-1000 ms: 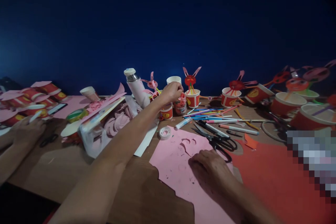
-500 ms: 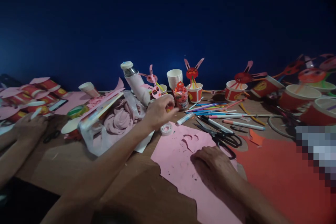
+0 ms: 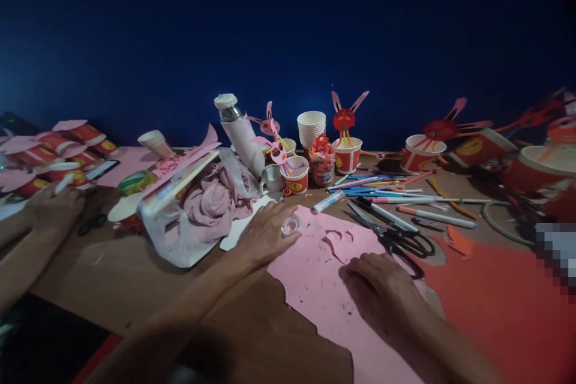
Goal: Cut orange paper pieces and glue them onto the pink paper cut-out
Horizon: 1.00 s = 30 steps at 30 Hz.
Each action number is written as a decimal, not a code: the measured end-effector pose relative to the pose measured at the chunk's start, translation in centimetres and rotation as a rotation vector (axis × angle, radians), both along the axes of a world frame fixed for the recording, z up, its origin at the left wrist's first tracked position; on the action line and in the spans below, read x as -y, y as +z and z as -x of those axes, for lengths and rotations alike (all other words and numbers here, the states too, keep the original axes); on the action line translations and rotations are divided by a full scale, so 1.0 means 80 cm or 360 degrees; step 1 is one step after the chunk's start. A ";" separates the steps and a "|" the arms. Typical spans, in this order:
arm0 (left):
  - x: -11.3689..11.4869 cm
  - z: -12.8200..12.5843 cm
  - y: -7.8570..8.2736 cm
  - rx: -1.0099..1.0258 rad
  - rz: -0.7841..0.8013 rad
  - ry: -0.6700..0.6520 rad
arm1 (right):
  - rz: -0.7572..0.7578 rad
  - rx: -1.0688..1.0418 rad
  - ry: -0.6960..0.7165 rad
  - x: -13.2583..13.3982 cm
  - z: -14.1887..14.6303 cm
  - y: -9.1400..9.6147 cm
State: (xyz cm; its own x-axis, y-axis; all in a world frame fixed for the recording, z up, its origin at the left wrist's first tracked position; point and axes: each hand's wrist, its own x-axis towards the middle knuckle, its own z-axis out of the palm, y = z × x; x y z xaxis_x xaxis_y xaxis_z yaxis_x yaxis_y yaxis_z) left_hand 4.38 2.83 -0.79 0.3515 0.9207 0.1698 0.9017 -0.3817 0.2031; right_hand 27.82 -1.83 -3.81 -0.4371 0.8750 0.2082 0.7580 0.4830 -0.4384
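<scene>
My left hand (image 3: 266, 235) is at the upper left edge of a pink paper sheet (image 3: 315, 294), its thumb and fingers closed around a small roll of clear tape (image 3: 291, 225). Loosely bent, my right hand (image 3: 375, 281) lies on the same sheet with nothing in it. Just beyond its fingertips are curved cuts in the paper. Black-handled scissors (image 3: 405, 241) rest to the right of that hand. Above the tape stands a red paper cup (image 3: 297, 183) with a pink rabbit-like paper head on it.
A plastic bag (image 3: 175, 246) with pink cloth lies left, near a tilted thermos (image 3: 243, 138). Pens and coloured sticks (image 3: 382, 192) spread behind the sheet. Red paper (image 3: 504, 300) covers the right. Another person's hand (image 3: 58, 210) holds a white item at far left.
My left hand has come down from in front of the decorated cup onto the tape roll, leaving the cup in view. My right hand stays on the pink sheet. The view has shifted slightly.
</scene>
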 end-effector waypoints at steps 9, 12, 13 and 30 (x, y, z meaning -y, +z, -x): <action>0.021 0.006 0.018 0.0251 0.0377 -0.0074 | 0.0039 0.0019 -0.0108 0.002 0.002 0.000; -0.014 -0.010 0.005 0.0146 0.0295 -0.0106 | 0.0005 -0.0014 -0.0071 0.002 0.002 0.000; -0.024 -0.016 0.000 0.0120 0.0285 -0.0102 | -0.0007 -0.0024 -0.0055 0.002 0.002 0.000; -0.042 -0.036 -0.019 0.0036 0.0394 0.0050 | -0.0037 0.0023 -0.0010 -0.001 0.000 -0.005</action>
State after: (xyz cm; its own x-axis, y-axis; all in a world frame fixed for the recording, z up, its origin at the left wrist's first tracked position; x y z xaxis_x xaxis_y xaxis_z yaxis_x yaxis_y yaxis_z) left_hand 7.27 6.23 -2.31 0.3206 0.9456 -0.0548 0.9065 -0.2895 0.3072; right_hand 27.82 -1.78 -4.19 -0.4348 0.8727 0.2221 0.7673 0.4881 -0.4159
